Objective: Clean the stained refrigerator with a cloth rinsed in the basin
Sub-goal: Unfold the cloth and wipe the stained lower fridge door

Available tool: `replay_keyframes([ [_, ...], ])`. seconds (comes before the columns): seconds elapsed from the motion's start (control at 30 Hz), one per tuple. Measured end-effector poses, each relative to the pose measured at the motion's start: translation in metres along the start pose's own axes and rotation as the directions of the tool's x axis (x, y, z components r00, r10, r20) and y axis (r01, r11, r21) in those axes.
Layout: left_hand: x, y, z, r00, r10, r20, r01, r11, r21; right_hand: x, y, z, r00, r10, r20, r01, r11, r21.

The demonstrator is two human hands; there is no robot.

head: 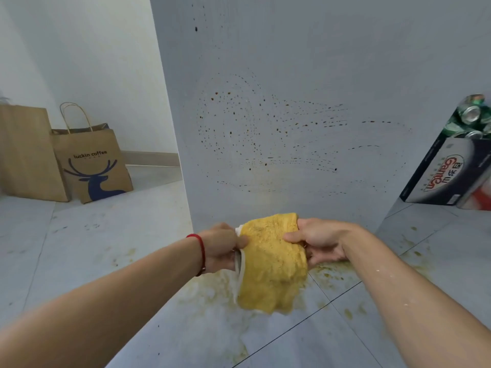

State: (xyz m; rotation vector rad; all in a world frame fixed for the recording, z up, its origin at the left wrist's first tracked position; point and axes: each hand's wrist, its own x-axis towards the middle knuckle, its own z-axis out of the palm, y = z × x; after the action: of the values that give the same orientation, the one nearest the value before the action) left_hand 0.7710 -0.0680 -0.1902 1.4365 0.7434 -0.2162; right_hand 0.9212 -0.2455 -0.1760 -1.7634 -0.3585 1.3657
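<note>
We hold the yellow cloth [272,258] with our left hand [221,247] at 9 o'clock and right hand [320,241] at 3 o'clock, below the spotty fridge [305,88].

- Both forearms are stretched forward, converging toward the middle.
- The left hand [221,247] is curled, thumb pinched over a held edge; a red string is worn at its wrist.
- The right hand [320,241] is closed likewise, thumb on top.

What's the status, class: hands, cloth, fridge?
Left hand and right hand both grip yellow cloth. Fridge panel speckled with brown stains. Nothing in the way.
</note>
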Motion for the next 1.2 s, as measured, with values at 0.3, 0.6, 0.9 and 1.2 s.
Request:
replay_keyframes([
  [0.3,-0.004,-0.005,-0.006,0.998,0.038,-0.057,-0.048,0.984,-0.174,0.004,0.009,-0.008,0.991,-0.130,0.029,0.127,0.987,0.102],
  [0.6,-0.010,0.001,-0.025,0.948,0.268,-0.171,-0.282,0.957,-0.064,-0.007,0.007,-0.007,0.951,-0.307,-0.045,0.308,0.951,0.022],
  [0.9,-0.023,0.016,-0.035,0.911,0.394,0.122,-0.385,0.918,-0.095,-0.020,-0.013,-0.001,0.905,-0.425,0.020,0.425,0.905,-0.016],
  [1.2,-0.030,0.033,-0.060,0.858,0.470,0.206,-0.469,0.881,-0.057,-0.019,-0.018,0.001,0.886,-0.463,0.025,0.454,0.878,0.155],
])
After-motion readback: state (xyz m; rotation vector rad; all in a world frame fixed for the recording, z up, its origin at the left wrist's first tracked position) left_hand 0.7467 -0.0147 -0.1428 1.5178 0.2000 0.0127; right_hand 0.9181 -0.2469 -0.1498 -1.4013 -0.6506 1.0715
